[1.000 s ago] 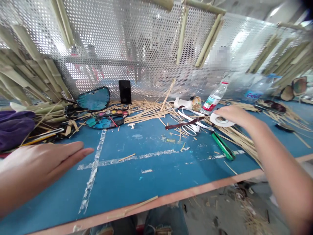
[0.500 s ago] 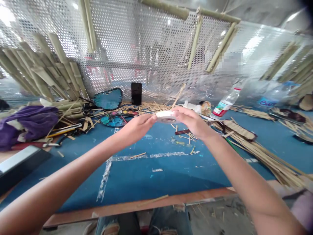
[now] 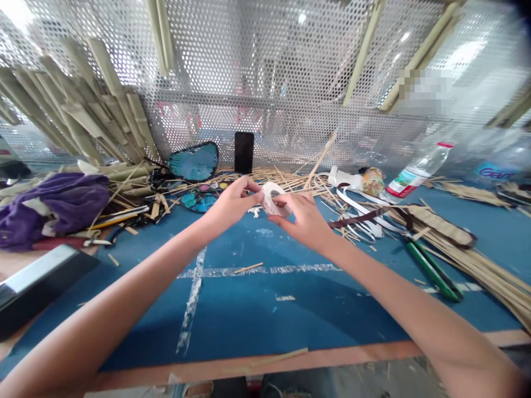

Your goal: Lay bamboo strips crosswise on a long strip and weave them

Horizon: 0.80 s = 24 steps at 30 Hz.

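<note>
Between my two hands, above the blue work mat [image 3: 257, 315], is a white roll of tape [image 3: 274, 203]. My left hand [image 3: 235, 203] pinches the roll's left edge between thumb and fingers. From the right, my right hand [image 3: 302, 218] grips the other side, its fingertips over the roll's centre hole. Under and behind the roll lie thin bamboo strips [image 3: 286, 179] and a paint palette [image 3: 199, 200] with blue paint. White and dark brown straps [image 3: 360, 213] lie just right of my right hand.
Green-handled pliers [image 3: 433, 271] and long bamboo strips [image 3: 489, 276] lie at right, near a tilted water bottle [image 3: 415, 174]. A black phone [image 3: 244, 152] stands against the perforated metal screen [image 3: 265, 83]. At left are a purple cloth [image 3: 62, 204] and a long box [image 3: 45, 284].
The tape roll has turned from nearly edge-on to showing its face and hole, and sits slightly lower. The view has shifted, bringing the green pliers and straps into sight.
</note>
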Each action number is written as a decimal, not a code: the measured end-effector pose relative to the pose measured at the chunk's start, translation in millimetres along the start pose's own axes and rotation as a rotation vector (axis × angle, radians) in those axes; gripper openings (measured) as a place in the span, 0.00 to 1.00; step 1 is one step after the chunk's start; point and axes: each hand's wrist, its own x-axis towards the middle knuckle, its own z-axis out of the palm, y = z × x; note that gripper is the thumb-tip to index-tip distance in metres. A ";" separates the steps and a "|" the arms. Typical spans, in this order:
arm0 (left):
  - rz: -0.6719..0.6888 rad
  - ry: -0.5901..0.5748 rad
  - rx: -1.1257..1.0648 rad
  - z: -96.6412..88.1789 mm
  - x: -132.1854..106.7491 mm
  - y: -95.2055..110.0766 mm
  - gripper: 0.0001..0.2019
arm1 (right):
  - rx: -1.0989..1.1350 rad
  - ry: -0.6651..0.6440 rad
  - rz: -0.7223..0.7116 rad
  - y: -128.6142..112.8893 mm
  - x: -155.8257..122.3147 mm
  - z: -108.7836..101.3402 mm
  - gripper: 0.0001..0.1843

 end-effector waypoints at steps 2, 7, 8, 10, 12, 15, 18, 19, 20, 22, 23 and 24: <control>-0.037 -0.016 -0.018 1.0 -1.0 2.6 0.07 | 0.014 0.007 0.030 1.0 -3.0 0.6 0.22; -0.034 -0.083 -0.040 -3.6 -2.9 8.1 0.09 | 0.145 0.028 0.188 4.6 -3.4 2.2 0.24; -0.023 -0.078 -0.034 -5.3 -2.8 9.0 0.08 | 0.182 0.025 0.207 4.3 -3.9 2.9 0.24; -0.027 -0.044 -0.024 -9.8 -2.1 11.5 0.06 | 0.255 0.002 0.219 1.7 -5.3 4.0 0.26; -0.065 0.009 -0.019 -16.3 -1.1 15.9 0.04 | 0.295 -0.033 0.209 -2.1 -6.2 3.6 0.26; -0.120 0.111 0.014 -30.7 0.6 26.6 0.04 | 0.323 -0.078 0.209 -3.2 -4.1 -1.8 0.23; -0.111 0.238 0.066 -52.0 1.0 40.5 0.03 | 0.393 -0.109 0.246 5.0 0.7 -13.9 0.23; -0.095 0.283 0.100 -60.7 0.3 45.3 0.04 | 0.403 -0.116 0.268 8.7 1.9 -19.4 0.22; -0.072 0.329 0.143 -70.0 -1.1 49.9 0.05 | 0.399 -0.127 0.295 12.1 2.7 -25.4 0.22; -0.006 0.417 0.240 -89.0 -6.8 58.2 0.11 | 0.374 -0.179 0.372 16.3 2.8 -38.6 0.22; 0.040 0.460 0.277 -97.9 -11.3 61.5 0.14 | 0.368 -0.222 0.415 16.7 2.1 -45.6 0.23; 0.081 0.498 0.304 -105.8 -16.8 64.0 0.16 | 0.369 -0.267 0.452 16.0 1.1 -52.6 0.24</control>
